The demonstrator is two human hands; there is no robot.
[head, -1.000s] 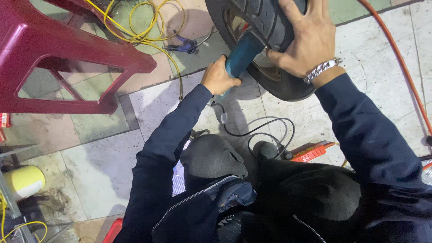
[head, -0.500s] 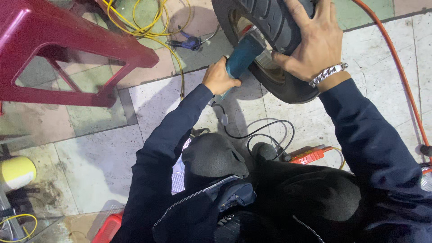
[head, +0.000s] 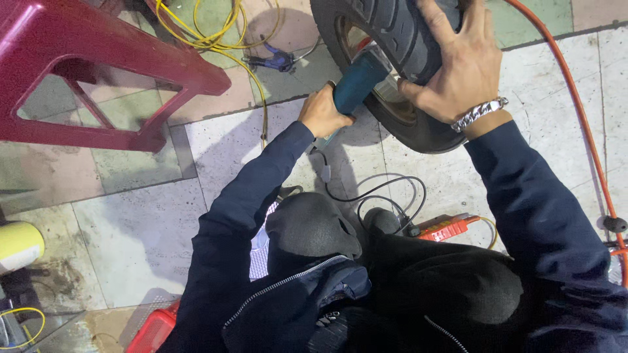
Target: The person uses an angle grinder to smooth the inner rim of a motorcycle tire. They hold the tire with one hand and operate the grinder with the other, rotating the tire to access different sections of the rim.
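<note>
Crouching over the tiled floor [head: 131,216], the person has the left hand [head: 324,112] wrapped tight around the teal body of a power tool [head: 356,82], its nose pushed in against the rim of a small black tyre [head: 392,26] that stands at the top of the view; the right hand [head: 458,68], with a silver bracelet [head: 479,113] at the wrist, is spread flat over the tread and presses down to steady it. So the two hands sit close together, one clamped on the tool, the other open on the rubber. By my reckoning the work is mid-step, the tool at the wheel's inner edge, and whatever follows would call for keeping the tyre from rolling while the tool stays square to the rim. Its black cord [head: 379,193] loops across the floor between the knees. As for containers and marked items: a pale yellow can [head: 18,245] stands at the left edge, a red boxy thing [head: 154,330] peeks out low down, and a small red-orange tool [head: 445,229] lies by the right knee. A red plastic stool [head: 98,52] sits upper left, with yellow cable [head: 216,39] and an orange hose [head: 582,117] nearby.
</note>
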